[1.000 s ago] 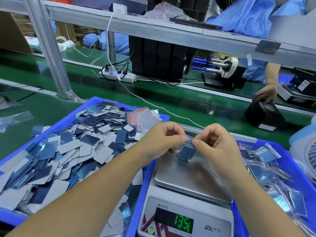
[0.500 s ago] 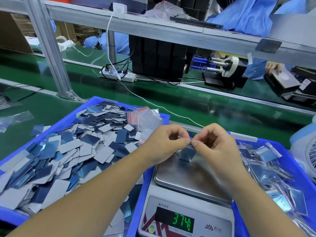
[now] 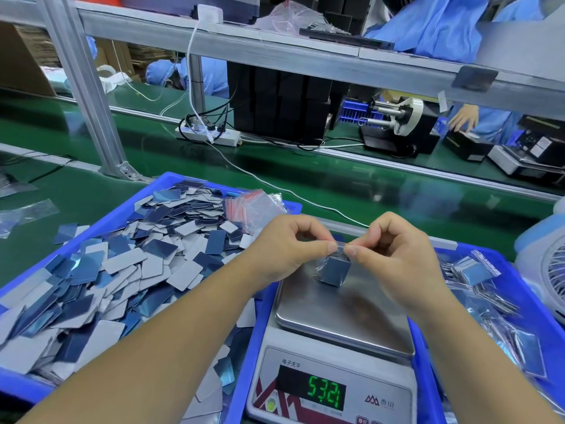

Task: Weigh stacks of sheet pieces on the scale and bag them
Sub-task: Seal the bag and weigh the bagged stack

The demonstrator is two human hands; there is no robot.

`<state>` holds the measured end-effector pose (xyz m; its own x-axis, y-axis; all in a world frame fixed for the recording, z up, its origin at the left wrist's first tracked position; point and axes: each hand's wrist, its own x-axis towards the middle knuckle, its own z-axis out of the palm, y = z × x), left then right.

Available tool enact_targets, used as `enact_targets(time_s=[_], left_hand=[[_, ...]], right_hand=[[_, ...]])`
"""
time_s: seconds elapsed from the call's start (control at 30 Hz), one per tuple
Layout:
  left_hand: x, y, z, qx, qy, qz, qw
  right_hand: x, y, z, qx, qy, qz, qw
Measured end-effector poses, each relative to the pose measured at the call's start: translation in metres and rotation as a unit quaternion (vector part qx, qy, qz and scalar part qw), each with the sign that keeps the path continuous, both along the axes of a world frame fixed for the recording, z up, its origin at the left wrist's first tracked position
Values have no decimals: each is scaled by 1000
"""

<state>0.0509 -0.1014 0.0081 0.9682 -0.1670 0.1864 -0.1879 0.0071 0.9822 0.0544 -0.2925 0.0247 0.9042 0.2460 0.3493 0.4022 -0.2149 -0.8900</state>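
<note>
A small clear zip bag (image 3: pixel 331 270) holding a stack of blue sheet pieces stands on the steel pan of the scale (image 3: pixel 360 319). My left hand (image 3: pixel 287 249) and my right hand (image 3: pixel 394 252) both pinch the bag's top strip, thumbs and forefingers nearly meeting. The scale's green display (image 3: pixel 324 391) reads 53.21. Loose blue and grey sheet pieces (image 3: pixel 122 270) fill the blue tray (image 3: pixel 27 390) on the left. A bundle of empty zip bags (image 3: pixel 253 206) with red strips lies at that tray's far right corner.
Filled bags (image 3: pixel 477 270) lie in the blue bin (image 3: pixel 516 280) around the scale, on the right. A white fan (image 3: pixel 550 264) stands at the right edge. Beyond runs a green conveyor (image 3: pixel 367 185) with a power strip (image 3: pixel 211 133), black boxes and another person's hand (image 3: pixel 464 117).
My fingertips have closed together along the bag's top strip, and the bag now presses on the pan. The display went from 13.51 to 37.4 to 53.21.
</note>
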Motion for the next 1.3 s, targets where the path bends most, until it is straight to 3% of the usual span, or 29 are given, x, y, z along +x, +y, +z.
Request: enact_targets(time_s=[0.37,0.53,0.63,0.73,0.83,1.1,1.3], left_hand=[[2,13,5,25,-4,-20,999],[1,9,2,57,-6,-10,998],[2,9,-3,187,-54,29,980],[2,10,-6,290,-95,61,950],[5,15,-7,275,-116,97,949],[12,29,-2,194,-56,216,955],[11,32,0,178,-10,238,955]], right_hand=[[-1,-4,5,-21,-25,1,999],[3,-6,3,52,83,39,994],[11,-7,-9,-58,92,-38,993],[12,-5,-14,-242,11,-107,964],[10,-5,-13,-258,-16,-123,958],[11,-4,-14,-286,-45,-137,947],[10,-4,-12,-277,-44,-138,950]])
